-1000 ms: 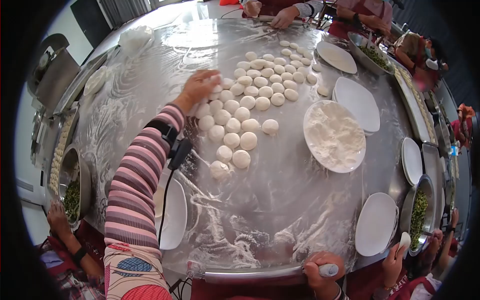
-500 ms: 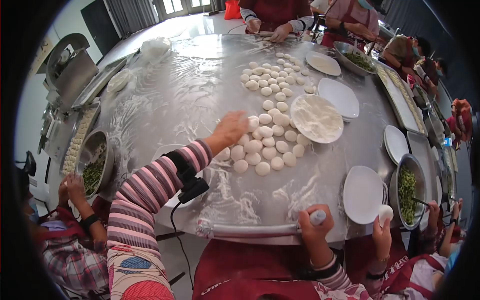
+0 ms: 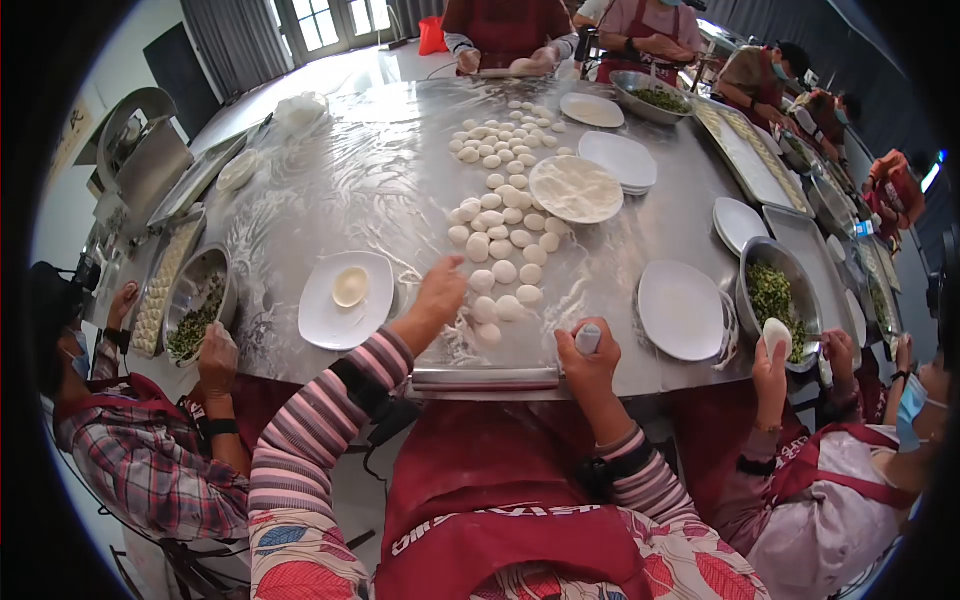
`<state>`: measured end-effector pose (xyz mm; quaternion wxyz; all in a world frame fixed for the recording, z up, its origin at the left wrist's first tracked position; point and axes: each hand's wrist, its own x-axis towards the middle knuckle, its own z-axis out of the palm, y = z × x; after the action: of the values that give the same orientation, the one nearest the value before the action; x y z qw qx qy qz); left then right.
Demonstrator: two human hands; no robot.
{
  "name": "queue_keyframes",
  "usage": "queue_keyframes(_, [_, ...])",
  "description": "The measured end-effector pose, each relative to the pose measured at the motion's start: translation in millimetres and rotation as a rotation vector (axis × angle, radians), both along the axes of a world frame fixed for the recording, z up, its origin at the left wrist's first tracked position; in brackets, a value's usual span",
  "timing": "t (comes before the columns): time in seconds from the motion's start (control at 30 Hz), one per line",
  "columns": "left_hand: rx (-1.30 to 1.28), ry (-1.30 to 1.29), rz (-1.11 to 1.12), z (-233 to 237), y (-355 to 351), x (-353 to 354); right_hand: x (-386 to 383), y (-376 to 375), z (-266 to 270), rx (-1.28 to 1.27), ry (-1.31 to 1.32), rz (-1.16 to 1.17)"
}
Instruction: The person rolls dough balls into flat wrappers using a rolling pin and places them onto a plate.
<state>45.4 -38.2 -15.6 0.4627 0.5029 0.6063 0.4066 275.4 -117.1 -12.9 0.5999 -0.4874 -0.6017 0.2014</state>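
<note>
My left hand (image 3: 438,292) is low over the floured steel table, at the left side of the nearest dough pieces (image 3: 503,272). Its fingers look stretched out, with nothing visible in them, though their undersides are hidden. At the table's front edge my right hand (image 3: 590,368) is wrapped around a rolling pin, whose pale rounded end (image 3: 588,338) pokes out above the fist. Small flattened rounds of dough run in a long cluster from the front middle to the far side. Left of my left hand, a white plate (image 3: 318,322) bears a thin dough wrapper (image 3: 350,286).
A floury plate (image 3: 575,190) stands right of the dough. Another white plate (image 3: 682,325) lies near a steel bowl of chopped greens (image 3: 748,285). A second bowl (image 3: 228,285) is at left. Co-workers sit on both sides; one person (image 3: 500,50) rolls dough opposite.
The view has shifted, showing more of the near side. My left hand has drawn back from the cluster, and several dough rounds lie more spread out nearby. My right hand still grips the pin.
</note>
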Motion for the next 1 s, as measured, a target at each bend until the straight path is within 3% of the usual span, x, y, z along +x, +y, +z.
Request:
queue_keyframes(0.03, [0.001,0.000,-0.003,2.7,-2.9,-5.2,1.4,-1.1,-0.9,0.001,0.000,-0.003])
queue_keyframes(0.1, [0.101,0.506,0.077,6.8,-7.0,-15.2,2.0,1.3,-4.9,-0.033,0.002,0.003])
queue_keyframes(0.3, [0.091,0.645,-0.169,7.7,-39.2,10.7,3.1,7.0,-20.2,-0.074,0.091,0.078])
queue_keyframes(0.4, [0.054,0.950,-0.357,29.4,-55.9,38.0,2.3,4.3,-17.2,-0.031,0.062,0.052])
queue_keyframes(0.43, [0.055,0.944,-0.364,20.2,-54.6,40.0,2.4,2.7,-18.1,-0.035,0.056,0.046])
queue_keyframes(0.5, [0.386,0.839,-0.273,-1.9,-48.1,44.0,2.5,0.9,-19.3,-0.100,0.110,0.040])
queue_keyframes(0.63, [0.250,0.604,-0.371,-8.6,-31.6,43.9,2.7,-1.7,-17.6,-0.109,0.072,0.013])
queue_keyframes(0.77, [0.221,0.461,-0.351,2.1,-17.6,-5.1,3.4,-4.7,-17.6,-0.066,0.037,-0.009])
queue_keyframes(0.83, [-0.033,0.530,-0.606,16.3,-22.0,-26.9,3.8,-6.1,-22.3,-0.057,0.058,-0.004])
queue_keyframes(0.9, [-0.006,0.493,-0.685,2.7,-29.6,-30.2,4.2,-4.6,-24.7,-0.143,0.125,0.015])
queue_keyframes(1.0, [0.096,0.406,-0.558,0.1,-24.3,-8.3,3.9,-0.5,-23.5,-0.105,0.091,0.017])
